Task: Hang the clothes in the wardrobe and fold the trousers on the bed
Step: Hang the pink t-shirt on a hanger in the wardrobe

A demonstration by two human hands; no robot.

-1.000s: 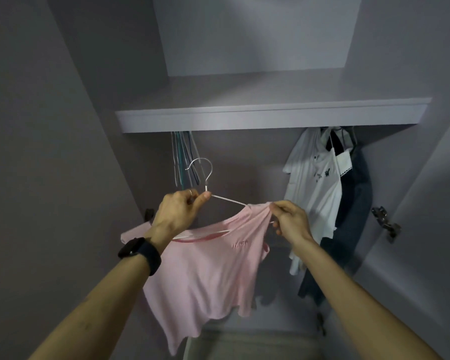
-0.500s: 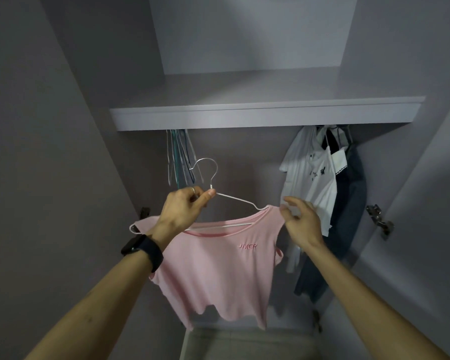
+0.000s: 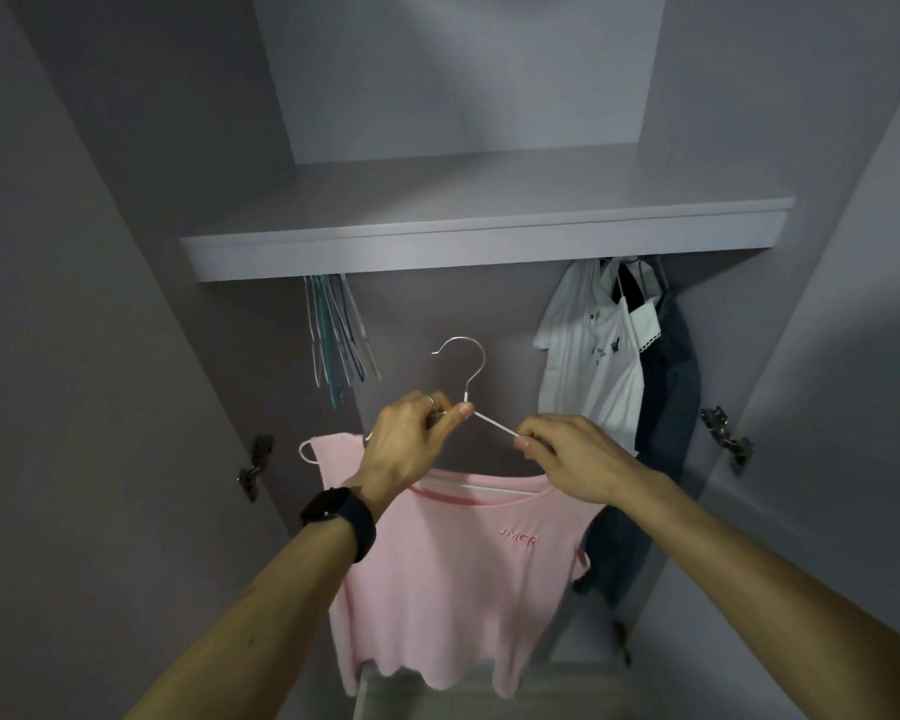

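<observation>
Free gap btwn spare hangers [image 3: 336,337] & hung clothes [image 3: 601,356]

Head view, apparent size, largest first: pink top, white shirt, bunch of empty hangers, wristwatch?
1. pink top, nearest and widest in frame.
2. white shirt, hanging farther back.
3. bunch of empty hangers and wristwatch look similar. The watch is nearer the camera, so they are not ranked.

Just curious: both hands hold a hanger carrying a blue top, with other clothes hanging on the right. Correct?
Head view: the top is pink, not blue. The left hand and right hand do hold its hanger; other clothes hang on the right.
</observation>
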